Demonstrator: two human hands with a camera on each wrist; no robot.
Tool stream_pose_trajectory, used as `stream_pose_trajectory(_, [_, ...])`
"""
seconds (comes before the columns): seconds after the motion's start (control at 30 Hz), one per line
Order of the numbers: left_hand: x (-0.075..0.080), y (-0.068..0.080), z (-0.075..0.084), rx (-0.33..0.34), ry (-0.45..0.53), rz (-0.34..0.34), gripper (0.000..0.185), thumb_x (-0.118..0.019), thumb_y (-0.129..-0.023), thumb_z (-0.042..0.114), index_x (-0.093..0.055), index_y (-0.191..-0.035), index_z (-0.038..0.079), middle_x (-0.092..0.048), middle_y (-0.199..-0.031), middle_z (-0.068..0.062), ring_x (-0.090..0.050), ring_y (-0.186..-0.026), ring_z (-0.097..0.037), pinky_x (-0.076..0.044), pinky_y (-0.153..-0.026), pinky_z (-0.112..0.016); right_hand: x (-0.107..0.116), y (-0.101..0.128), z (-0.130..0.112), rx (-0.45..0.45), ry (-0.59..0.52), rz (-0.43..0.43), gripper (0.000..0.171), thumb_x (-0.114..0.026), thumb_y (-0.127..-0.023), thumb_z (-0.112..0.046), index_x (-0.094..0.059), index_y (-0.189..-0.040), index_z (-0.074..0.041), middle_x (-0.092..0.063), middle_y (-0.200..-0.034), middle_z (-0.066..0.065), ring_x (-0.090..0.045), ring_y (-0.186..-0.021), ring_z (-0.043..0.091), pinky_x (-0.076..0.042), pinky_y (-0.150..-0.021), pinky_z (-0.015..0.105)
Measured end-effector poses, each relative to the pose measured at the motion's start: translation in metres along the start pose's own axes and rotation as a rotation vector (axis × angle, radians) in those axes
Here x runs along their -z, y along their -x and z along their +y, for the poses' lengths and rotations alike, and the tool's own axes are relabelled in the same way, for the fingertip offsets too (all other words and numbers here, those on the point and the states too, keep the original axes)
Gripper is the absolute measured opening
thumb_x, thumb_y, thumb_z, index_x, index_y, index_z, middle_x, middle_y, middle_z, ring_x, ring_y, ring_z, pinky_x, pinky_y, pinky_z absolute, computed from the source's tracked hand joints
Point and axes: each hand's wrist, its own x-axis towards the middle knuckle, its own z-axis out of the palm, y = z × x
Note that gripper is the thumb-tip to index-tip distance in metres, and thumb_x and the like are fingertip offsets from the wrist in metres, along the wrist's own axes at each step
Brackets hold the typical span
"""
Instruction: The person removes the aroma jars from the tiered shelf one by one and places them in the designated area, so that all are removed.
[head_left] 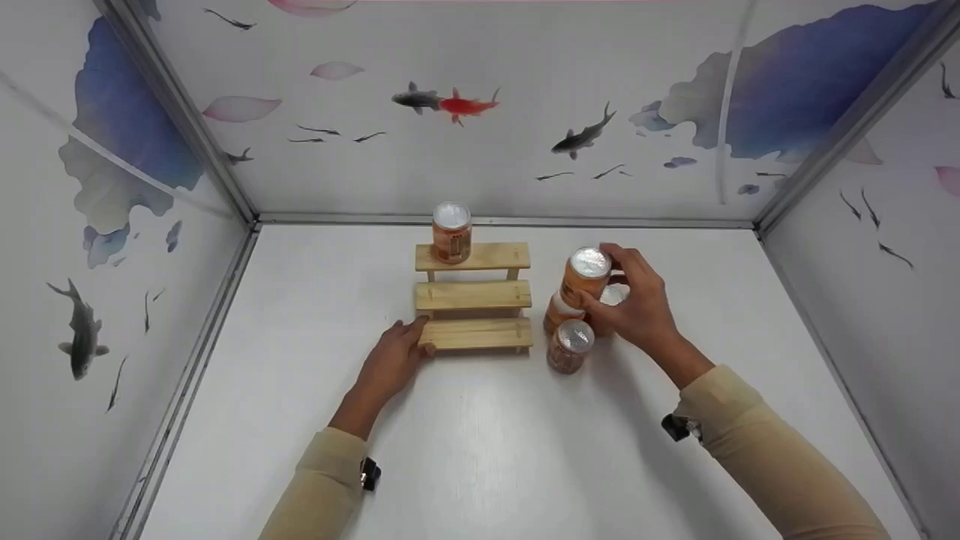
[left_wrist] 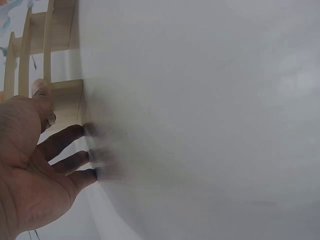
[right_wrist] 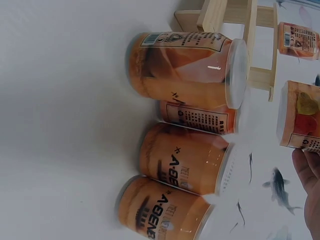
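Observation:
A three-step wooden rack stands mid-table, with one orange can upright at the left end of its top step. My right hand grips another orange can by its side, lifted just above several matching cans clustered right of the rack. In the right wrist view the held can is at the right edge above my fingers, and the table cans stand in a row. My left hand rests at the bottom step's left end, thumb on the wood and fingers on the table.
The white table is boxed in by three walls printed with fish, and metal strips run along the wall bases. The middle and bottom steps of the rack hold nothing. Bare table lies in front of the rack and to its left.

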Motion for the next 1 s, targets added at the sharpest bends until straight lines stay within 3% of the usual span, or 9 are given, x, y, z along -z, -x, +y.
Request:
stream_pose_trajectory(0.4, [-0.001, 0.000, 0.002, 0.020, -0.009, -0.002, 0.064, -0.062, -0.112, 0.044, -0.049, -0.168, 0.014, -0.056, -0.163, -0.027, -0.044, -0.161, -0.048, -0.042, -0.128, -0.064, 0.021, 0.033, 0.015, -0.003, 0.041, 0.029, 0.080, -0.099, -0.082, -0.008, -0.058, -0.151, 0.002, -0.068, -0.132, 0.020, -0.075, -0.116, 0.034, -0.055, -0.093, 0.004])
stream_pose_trajectory(1.0, [0.001, 0.001, 0.002, 0.004, -0.009, -0.010, 0.065, -0.061, -0.112, 0.043, -0.048, -0.168, 0.014, -0.057, -0.163, -0.026, -0.042, -0.161, -0.048, -0.040, -0.130, -0.063, 0.031, 0.066, 0.021, -0.034, 0.020, 0.036, 0.077, -0.101, -0.077, -0.006, -0.062, -0.143, 0.005, -0.070, -0.131, 0.017, -0.074, -0.111, 0.026, -0.057, -0.091, 0.007])
